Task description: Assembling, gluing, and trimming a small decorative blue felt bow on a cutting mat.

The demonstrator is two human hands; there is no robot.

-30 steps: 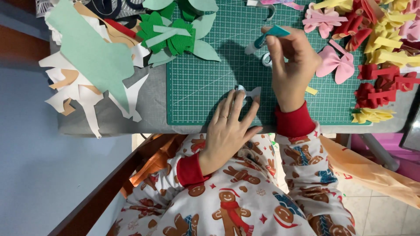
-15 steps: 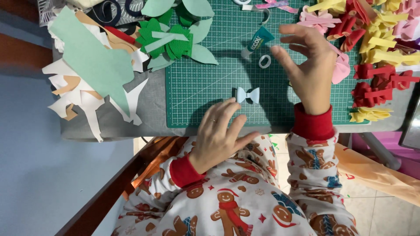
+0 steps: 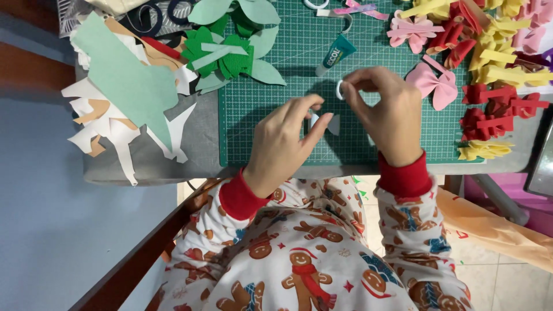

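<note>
far left of the table there's a heap of paper scraps [image 3: 124,101], white, tan and pale green, hanging over the grey edge. just right of that sit some green bows [image 3: 222,55] at the top corner of the green cutting mat [image 3: 271,132].

left hand [image 3: 282,144] is low on the mat, thumb and index finger pinched on a small light blue bow [image 3: 324,122], holding it down at its left side. the bow lies on the mat right between the two hands.

above it there's a teal glue tube [image 3: 337,53] lying tilted, just apart from the hands.

right hand [image 3: 389,112] is just right of the bow, fingertips closed on a little white loop [image 3: 340,89] held up a bit above it. can't tell if the loop touches the bow.

further right: a pink bow [image 3: 435,83] beside the right hand, then piles of red bows [image 3: 489,109] and yellow bows [image 3: 495,57] along the right edge.
</note>
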